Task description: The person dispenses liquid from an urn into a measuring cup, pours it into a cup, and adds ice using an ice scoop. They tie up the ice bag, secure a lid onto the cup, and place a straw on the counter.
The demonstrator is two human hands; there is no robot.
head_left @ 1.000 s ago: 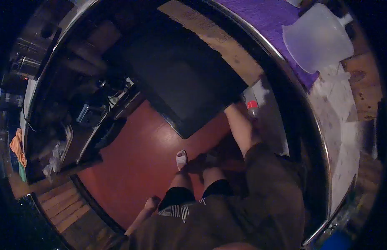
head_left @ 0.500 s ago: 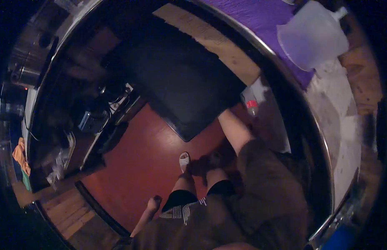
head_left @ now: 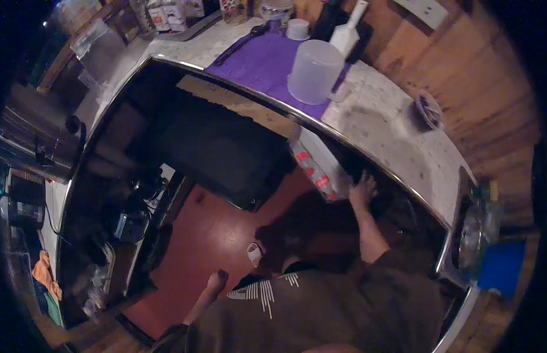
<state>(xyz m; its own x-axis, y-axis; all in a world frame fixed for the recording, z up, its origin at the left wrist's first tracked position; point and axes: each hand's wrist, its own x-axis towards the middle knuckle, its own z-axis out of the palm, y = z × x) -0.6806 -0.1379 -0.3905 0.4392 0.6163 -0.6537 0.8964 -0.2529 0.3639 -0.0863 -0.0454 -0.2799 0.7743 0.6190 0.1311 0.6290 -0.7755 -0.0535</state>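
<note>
My right hand (head_left: 363, 191) reaches under the counter on the right, its fingers apart and nothing seen in its grasp. Just left of it are several clear bottles (head_left: 313, 172) with red labels, beside a pale box-like panel (head_left: 322, 150). Whether the fingertips touch anything in the dark there I cannot tell. My left hand (head_left: 216, 279) hangs low over the red floor (head_left: 185, 259) with its fingers curled in; what it holds, if anything, is hidden. A large black drawer or appliance door (head_left: 226, 159) stands out from below the counter.
On the counter (head_left: 397, 112) a purple mat (head_left: 256, 65) bears a translucent pitcher (head_left: 316, 70). A white long-necked bottle (head_left: 346, 35) and a dark-rimmed jar (head_left: 425, 115) stand nearby. Cluttered shelves (head_left: 129, 226) are at left, a blue object (head_left: 502, 267) at right.
My view has tilted up, showing more counter. My right hand, earlier hidden behind the black panel, now shows to the right of the red-labelled bottles. My left hand stays low.
</note>
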